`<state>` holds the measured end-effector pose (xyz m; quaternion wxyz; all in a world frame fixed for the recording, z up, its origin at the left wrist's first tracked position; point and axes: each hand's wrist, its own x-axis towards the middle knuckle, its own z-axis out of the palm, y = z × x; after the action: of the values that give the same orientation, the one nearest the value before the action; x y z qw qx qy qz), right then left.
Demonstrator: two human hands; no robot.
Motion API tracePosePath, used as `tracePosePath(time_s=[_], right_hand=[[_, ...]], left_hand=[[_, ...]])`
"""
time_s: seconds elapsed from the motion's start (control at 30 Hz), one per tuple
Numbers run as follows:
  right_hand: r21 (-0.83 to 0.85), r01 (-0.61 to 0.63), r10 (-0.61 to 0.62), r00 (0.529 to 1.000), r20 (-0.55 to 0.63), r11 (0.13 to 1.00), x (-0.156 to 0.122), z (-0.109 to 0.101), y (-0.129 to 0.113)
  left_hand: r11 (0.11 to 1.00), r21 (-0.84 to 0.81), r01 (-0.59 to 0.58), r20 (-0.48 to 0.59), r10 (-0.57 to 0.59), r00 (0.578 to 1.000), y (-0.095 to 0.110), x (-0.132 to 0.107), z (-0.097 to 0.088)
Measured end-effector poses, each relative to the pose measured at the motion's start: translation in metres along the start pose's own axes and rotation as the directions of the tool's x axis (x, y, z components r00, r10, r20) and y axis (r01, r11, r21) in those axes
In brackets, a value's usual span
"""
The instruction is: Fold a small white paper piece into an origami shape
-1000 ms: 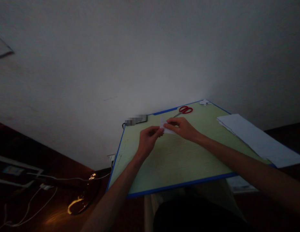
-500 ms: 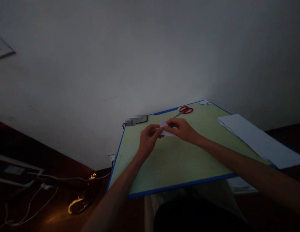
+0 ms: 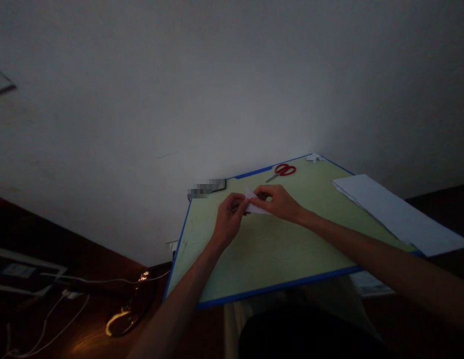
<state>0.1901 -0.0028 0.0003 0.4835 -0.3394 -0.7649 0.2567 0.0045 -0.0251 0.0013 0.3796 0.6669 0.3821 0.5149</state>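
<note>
A small folded white paper piece (image 3: 252, 203) is held just above a pale green board with a blue edge (image 3: 269, 259). My left hand (image 3: 229, 219) pinches its left end with closed fingers. My right hand (image 3: 277, 201) pinches its right side, fingers curled over the paper. The two hands meet near the far middle of the board. Most of the paper is hidden by my fingers.
Red-handled scissors (image 3: 282, 171) lie near the board's far edge, with a small white paper scrap (image 3: 314, 157) at the far corner. A stack of white sheets (image 3: 396, 213) rests on the right. A dark object (image 3: 205, 188) sits at the far left corner. White cables (image 3: 67, 299) lie on the dark floor.
My hands have drawn slightly closer together on the paper, and the fold looks flatter. The view has shifted a little.
</note>
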Motion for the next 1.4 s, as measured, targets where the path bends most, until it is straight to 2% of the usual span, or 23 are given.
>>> tracePosePath(time_s=[0.13,0.3,0.53,0.63,0.8,0.93,1.07,1.17,1.4], right_hand=[[0.015,-0.015,0.015,1.000,0.025,1.000,0.000,0.001,0.002],[0.010,-0.061,0.061,0.998,-0.013,0.998,0.000,0.000,0.001],[-0.033,-0.032,0.032,0.999,-0.016,0.999,0.000,0.002,0.003],[0.051,-0.057,0.058,0.998,-0.012,0.997,0.000,0.005,0.004],[0.221,-0.116,0.101,0.992,0.077,0.968,0.000,0.004,0.001],[0.238,-0.125,0.109,0.991,0.079,0.963,0.000,0.002,-0.003],[0.221,-0.102,0.092,0.994,0.052,0.970,-0.001,0.003,-0.003],[0.181,-0.071,0.065,0.997,0.039,0.981,-0.002,0.003,-0.002],[0.086,-0.029,0.029,1.000,0.002,0.996,0.001,-0.001,0.002]], left_hand=[[0.999,0.054,-0.001,-0.018,0.002,1.000,-0.001,0.000,0.000],[0.997,0.074,0.010,-0.062,-0.005,0.998,-0.005,0.001,-0.001],[0.995,0.092,0.030,-0.091,-0.022,0.996,-0.010,0.002,0.001],[0.994,0.108,0.025,-0.115,-0.012,0.993,-0.011,0.002,0.000],[0.996,0.085,-0.006,-0.149,0.019,0.989,-0.007,0.002,-0.001],[0.998,0.064,-0.013,-0.138,0.022,0.990,-0.002,0.002,0.001],[0.997,0.069,-0.018,-0.083,0.024,0.996,0.000,-0.001,0.003],[0.999,0.046,-0.022,-0.044,0.024,0.999,0.000,-0.002,0.003],[1.000,-0.012,0.015,-0.030,-0.015,0.999,-0.001,0.000,0.004]])
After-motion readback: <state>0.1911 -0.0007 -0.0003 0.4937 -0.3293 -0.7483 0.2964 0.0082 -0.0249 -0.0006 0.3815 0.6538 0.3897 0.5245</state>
